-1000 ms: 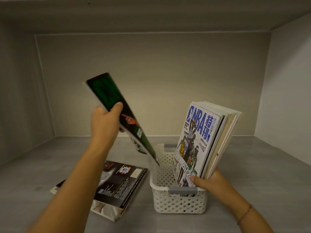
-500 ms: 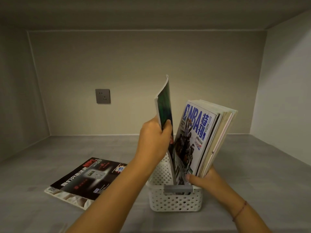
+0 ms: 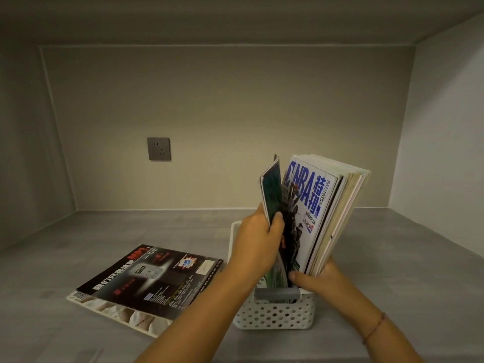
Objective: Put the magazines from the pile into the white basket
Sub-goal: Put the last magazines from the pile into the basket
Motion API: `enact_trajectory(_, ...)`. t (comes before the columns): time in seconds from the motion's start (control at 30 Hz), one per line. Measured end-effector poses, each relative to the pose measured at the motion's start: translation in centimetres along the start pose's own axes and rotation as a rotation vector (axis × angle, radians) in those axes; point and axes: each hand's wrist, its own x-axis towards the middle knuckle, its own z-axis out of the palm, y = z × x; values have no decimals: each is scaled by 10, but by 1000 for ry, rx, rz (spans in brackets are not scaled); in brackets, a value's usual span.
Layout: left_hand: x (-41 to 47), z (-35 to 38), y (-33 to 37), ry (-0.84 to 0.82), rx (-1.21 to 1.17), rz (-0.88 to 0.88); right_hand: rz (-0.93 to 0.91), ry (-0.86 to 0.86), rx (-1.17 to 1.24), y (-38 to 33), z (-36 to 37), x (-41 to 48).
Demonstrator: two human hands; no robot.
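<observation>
A white perforated basket [image 3: 275, 314] with a grey handle stands on the grey shelf, right of centre. Several magazines [image 3: 324, 205] stand upright in it, leaning right, the front one with a blue NBA cover. My right hand [image 3: 311, 280] grips their lower edge at the basket's rim. My left hand [image 3: 258, 242] is shut on a green-covered magazine [image 3: 272, 195], held upright against the front of the standing ones, its lower end inside the basket. The pile [image 3: 146, 284] lies flat to the left, a dark cover on top.
A grey wall socket [image 3: 158, 148] sits on the back wall. Side walls close the shelf at left and right, and a ceiling panel hangs low above. Bare grey shelf surface [image 3: 392, 244] lies to the right of the basket.
My left hand has swung the green magazine from a tilted hold above the pile to upright and lowered it into the basket beside the NBA magazine. My right hand has kept its hold.
</observation>
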Motion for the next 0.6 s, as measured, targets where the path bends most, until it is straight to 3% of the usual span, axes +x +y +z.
enact_trajectory(0.2,-15,-1,-17,-225,-149,11,-29,-97,34,-5,-5,-2)
enact_trajectory(0.37,-21,-3,-32,-417,-2,33,-47,-115,51,-8,-6,-2)
enact_trajectory(0.6,-22,5,-28,-375,129,109,-58,-61,7,-5,-3,-1)
